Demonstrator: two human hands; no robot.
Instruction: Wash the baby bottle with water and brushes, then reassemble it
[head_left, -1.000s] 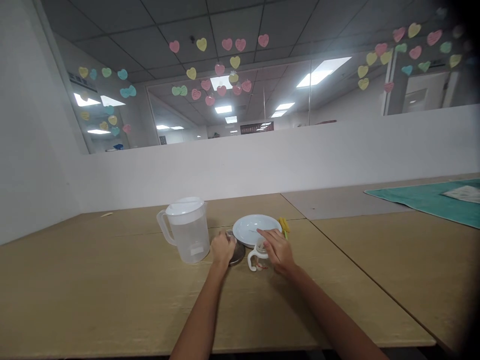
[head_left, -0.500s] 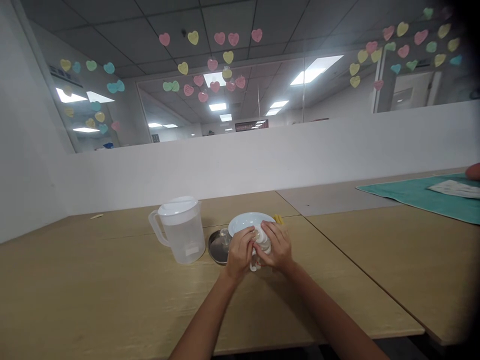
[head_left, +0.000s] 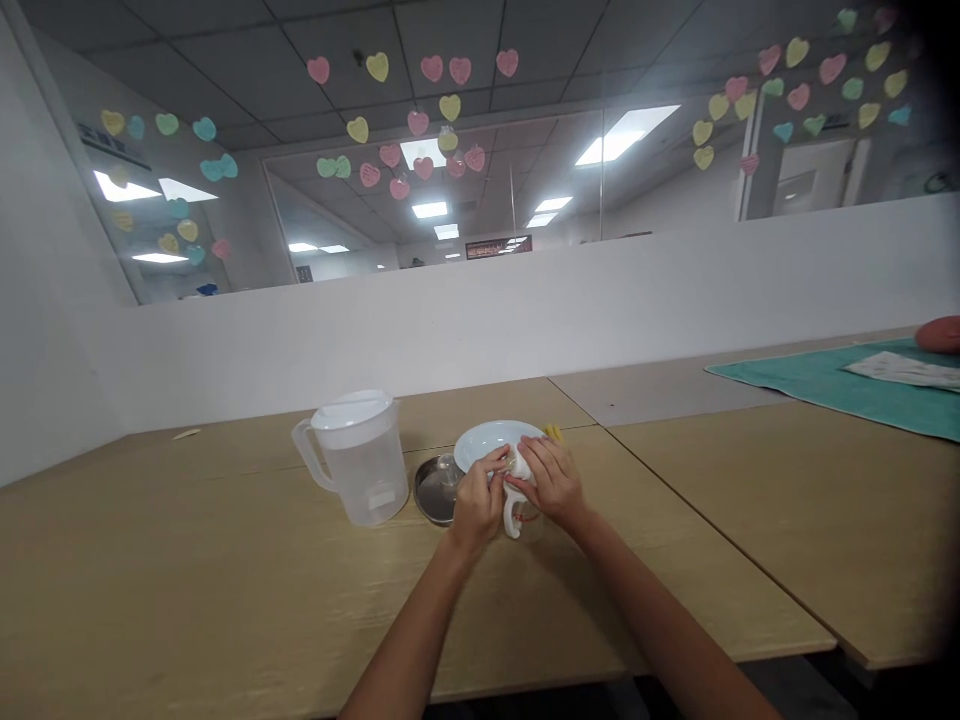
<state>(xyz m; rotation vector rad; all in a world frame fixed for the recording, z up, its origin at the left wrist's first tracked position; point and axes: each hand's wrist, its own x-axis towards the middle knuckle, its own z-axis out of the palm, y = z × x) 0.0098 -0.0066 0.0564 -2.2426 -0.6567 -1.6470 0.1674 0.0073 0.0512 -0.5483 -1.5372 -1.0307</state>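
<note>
My left hand (head_left: 480,498) and my right hand (head_left: 553,480) meet at the middle of the table, fingers curled in around a small white rounded object (head_left: 519,462). Its kind is mostly hidden by the fingers. Below them stands a clear cup with a white handle (head_left: 512,515) and red markings, partly covered by my right hand. Just behind is a white plate (head_left: 480,440). Close to my left hand lies a round metal tray (head_left: 429,500), with a small clear glass-like item (head_left: 448,470) in it.
A translucent lidded pitcher (head_left: 364,460) stands left of the tray. Yellow pieces (head_left: 553,433) show behind my right hand. A teal cloth (head_left: 795,378) with a pale patterned cloth (head_left: 900,368) lies far right, beside part of another person's hand (head_left: 939,335). A white wall rises behind the table.
Both hands stay together, and the white object has tipped between the fingers. The cup's handle shows more clearly. At the far right, more of the other person's hand has come into view.
</note>
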